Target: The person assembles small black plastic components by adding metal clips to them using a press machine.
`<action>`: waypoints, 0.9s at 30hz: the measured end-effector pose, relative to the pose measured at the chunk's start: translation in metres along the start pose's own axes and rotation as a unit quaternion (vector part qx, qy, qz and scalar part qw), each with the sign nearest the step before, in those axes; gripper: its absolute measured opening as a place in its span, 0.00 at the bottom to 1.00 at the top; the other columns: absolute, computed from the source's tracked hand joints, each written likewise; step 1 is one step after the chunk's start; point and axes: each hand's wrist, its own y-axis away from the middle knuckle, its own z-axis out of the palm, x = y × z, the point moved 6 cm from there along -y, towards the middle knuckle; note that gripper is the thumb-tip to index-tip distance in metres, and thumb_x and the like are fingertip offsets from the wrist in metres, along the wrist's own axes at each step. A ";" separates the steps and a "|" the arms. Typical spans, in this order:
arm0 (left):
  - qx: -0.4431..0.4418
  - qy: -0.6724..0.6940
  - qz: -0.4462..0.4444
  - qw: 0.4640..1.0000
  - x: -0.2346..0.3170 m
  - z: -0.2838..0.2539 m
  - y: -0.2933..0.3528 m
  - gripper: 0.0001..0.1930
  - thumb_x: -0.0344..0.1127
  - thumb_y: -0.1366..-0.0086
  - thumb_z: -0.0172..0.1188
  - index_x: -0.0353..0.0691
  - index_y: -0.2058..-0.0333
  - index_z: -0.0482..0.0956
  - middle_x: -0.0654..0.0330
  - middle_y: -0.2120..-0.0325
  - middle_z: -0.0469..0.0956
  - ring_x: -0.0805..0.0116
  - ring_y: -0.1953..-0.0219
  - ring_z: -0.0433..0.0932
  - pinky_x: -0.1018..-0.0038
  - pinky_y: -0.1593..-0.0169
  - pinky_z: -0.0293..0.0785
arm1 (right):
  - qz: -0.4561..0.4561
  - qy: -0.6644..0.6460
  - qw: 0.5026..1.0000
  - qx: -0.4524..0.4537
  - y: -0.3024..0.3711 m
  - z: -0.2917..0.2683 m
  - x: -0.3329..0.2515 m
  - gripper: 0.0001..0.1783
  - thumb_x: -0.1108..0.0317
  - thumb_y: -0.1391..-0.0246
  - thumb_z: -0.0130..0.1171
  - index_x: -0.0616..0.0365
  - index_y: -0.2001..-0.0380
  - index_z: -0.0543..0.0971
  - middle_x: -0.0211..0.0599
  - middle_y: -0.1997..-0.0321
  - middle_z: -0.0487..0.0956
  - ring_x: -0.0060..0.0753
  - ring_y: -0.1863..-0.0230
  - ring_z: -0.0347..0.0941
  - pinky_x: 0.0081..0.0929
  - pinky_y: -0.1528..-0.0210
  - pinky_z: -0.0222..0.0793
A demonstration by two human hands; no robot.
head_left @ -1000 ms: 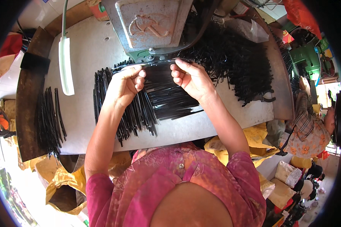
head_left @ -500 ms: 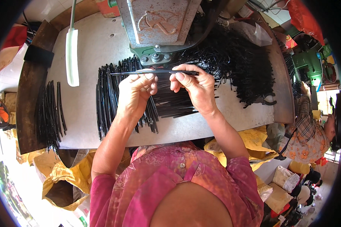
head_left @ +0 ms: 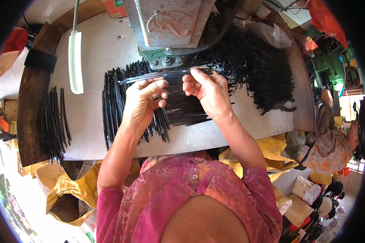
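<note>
Just in front of the machine, a few thin black metal rods [head_left: 174,74], resembling umbrella ribs, stretch sideways between my two hands. My left hand [head_left: 143,97] is closed, pinching them near their left part between thumb and fingers. The left ends fan slightly apart and catch the light. My right hand [head_left: 210,91] is closed round their right part, thumb on top and fingers curled. Below my hands lies a row of similar rods [head_left: 114,107], and more loose rods [head_left: 186,109] lie crosswise between my wrists.
A grey-green press-like machine [head_left: 168,24] stands at the table's back. A big heap of black jointed rods [head_left: 267,77] covers the right side. Another bundle [head_left: 54,121] lies far left, near a hanging white lamp [head_left: 76,62]. Yellow sacks [head_left: 75,190] stand below; a person [head_left: 326,141] sits at right.
The held rods have separated slightly at their left ends, where they lay together before. My right thumb has shifted up along them, and my right hand has turned a little.
</note>
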 end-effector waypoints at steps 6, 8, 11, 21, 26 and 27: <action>0.003 0.039 -0.049 0.998 0.004 -0.022 -0.024 0.09 0.35 0.46 0.54 0.34 0.70 0.71 0.61 0.79 0.71 0.74 0.80 0.67 0.82 0.80 0.60 | 0.071 -0.046 0.996 0.041 -0.021 -0.017 0.009 0.08 0.69 0.48 0.49 0.64 0.71 0.72 0.43 0.71 0.75 0.32 0.71 0.73 0.24 0.70 0.70; 0.016 0.011 -0.054 0.998 0.010 -0.018 -0.029 0.09 0.33 0.47 0.54 0.33 0.71 0.71 0.60 0.80 0.71 0.74 0.81 0.67 0.80 0.80 0.60 | 0.074 -0.043 0.995 0.047 -0.027 -0.018 0.009 0.08 0.70 0.48 0.48 0.64 0.71 0.72 0.46 0.69 0.74 0.36 0.67 0.73 0.28 0.65 0.71; 0.013 -0.015 -0.064 0.998 0.014 -0.018 -0.044 0.08 0.32 0.48 0.53 0.32 0.73 0.71 0.60 0.82 0.72 0.73 0.83 0.67 0.79 0.80 0.60 | 0.040 -0.124 0.991 0.041 -0.040 -0.018 0.007 0.09 0.72 0.48 0.46 0.70 0.69 0.69 0.52 0.70 0.72 0.44 0.65 0.73 0.35 0.61 0.73; 0.030 -0.011 -0.039 0.999 0.021 -0.020 -0.052 0.08 0.31 0.49 0.51 0.31 0.72 0.72 0.60 0.83 0.72 0.74 0.85 0.65 0.82 0.84 0.58 | 0.019 -0.087 0.996 0.022 -0.048 -0.009 0.006 0.13 0.70 0.45 0.41 0.71 0.64 0.69 0.52 0.63 0.72 0.42 0.59 0.71 0.34 0.56 0.70; 0.022 -0.010 -0.037 0.999 0.019 -0.019 -0.056 0.09 0.32 0.49 0.51 0.31 0.72 0.72 0.60 0.83 0.72 0.74 0.85 0.65 0.82 0.84 0.59 | 0.003 -0.107 0.994 0.029 -0.050 -0.010 0.004 0.11 0.72 0.46 0.43 0.73 0.68 0.67 0.55 0.66 0.71 0.43 0.63 0.73 0.34 0.61 0.74; 0.021 -0.005 -0.038 0.999 0.019 -0.019 -0.057 0.09 0.32 0.49 0.51 0.30 0.72 0.72 0.60 0.83 0.72 0.74 0.85 0.65 0.82 0.84 0.59 | 0.002 -0.106 0.994 0.030 -0.050 -0.011 0.004 0.11 0.72 0.46 0.43 0.73 0.68 0.67 0.55 0.66 0.71 0.43 0.63 0.73 0.34 0.61 0.74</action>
